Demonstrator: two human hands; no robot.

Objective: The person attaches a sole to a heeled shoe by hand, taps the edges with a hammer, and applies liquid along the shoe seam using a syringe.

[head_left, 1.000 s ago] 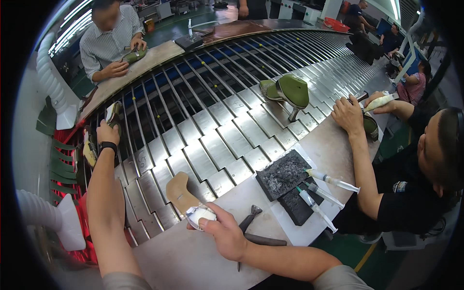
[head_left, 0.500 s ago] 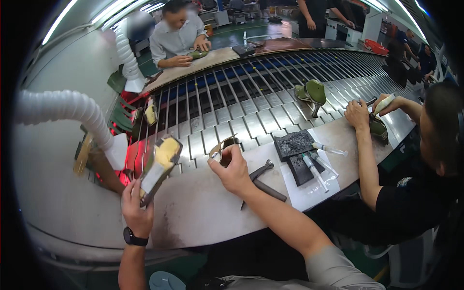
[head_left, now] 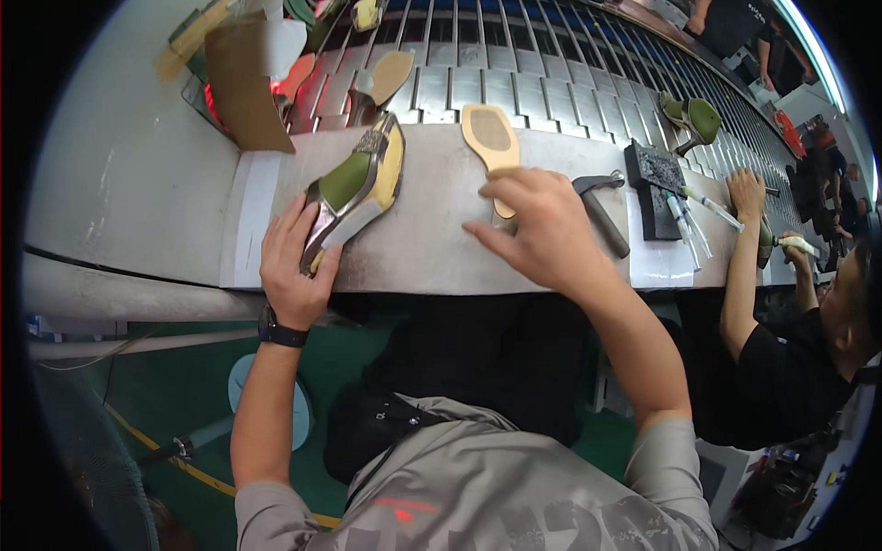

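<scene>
A green shoe upper stretched over a yellow last lies tilted on its side on the metal-edged worktable. My left hand is closed round its heel end, fingers on one side and thumb on the other. To the right, a tan shoe sole with a grey-brown patch lies flat near the table's far edge. Over the sole's narrow end hovers my right hand, fingers apart and holding nothing. Whether its fingertips touch the sole I cannot tell.
A hammer lies right of my right hand. Beyond it are black blocks and several syringes on white paper. A slatted conveyor runs behind, carrying a green shoe and another sole. A co-worker sits at right.
The view has tipped down. The shoe in my left hand has come down from the air onto the table. My right hand has let go of the sole, which now lies flat.
</scene>
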